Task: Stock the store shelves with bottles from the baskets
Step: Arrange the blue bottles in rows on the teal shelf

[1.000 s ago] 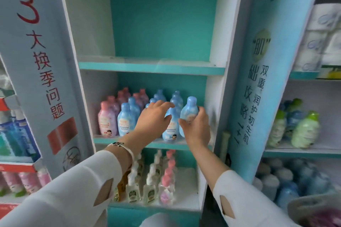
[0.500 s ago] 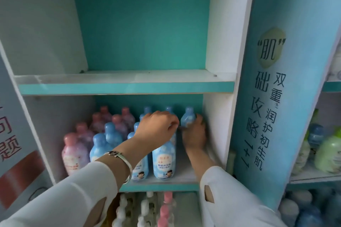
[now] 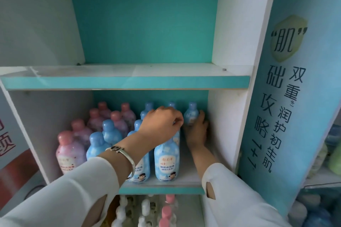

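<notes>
Head view only. The middle shelf (image 3: 184, 178) was partly stocked: pink bottles (image 3: 68, 149) stood on its left part and blue bottles (image 3: 167, 160) in rows running front to back along its centre. The right hand (image 3: 196, 132) reached deep along the right wall of the middle shelf, its fingers (image 3: 202, 116) wrapped round the corner bottle (image 3: 191, 114), which stood upright at that shelf's back right corner. The base was hidden, so whether it had touched down could not be told. The left hand (image 3: 162, 121), with a bracelet (image 3: 121, 153) at the wrist, lay over the caps of the centre blue row. Its fingers were curled, but whether they pinched a cap or only steadied the row could not be told. Judgement: placing under way, task well short of done. A strip at the front right of the middle shelf was bare board, with room for more bottles. No bottles showed on the upper shelf (image 3: 129, 72) above the middle shelf. Pump bottles (image 3: 145, 208) stood below it. No baskets were in view, so the remaining stock was unknown.
</notes>
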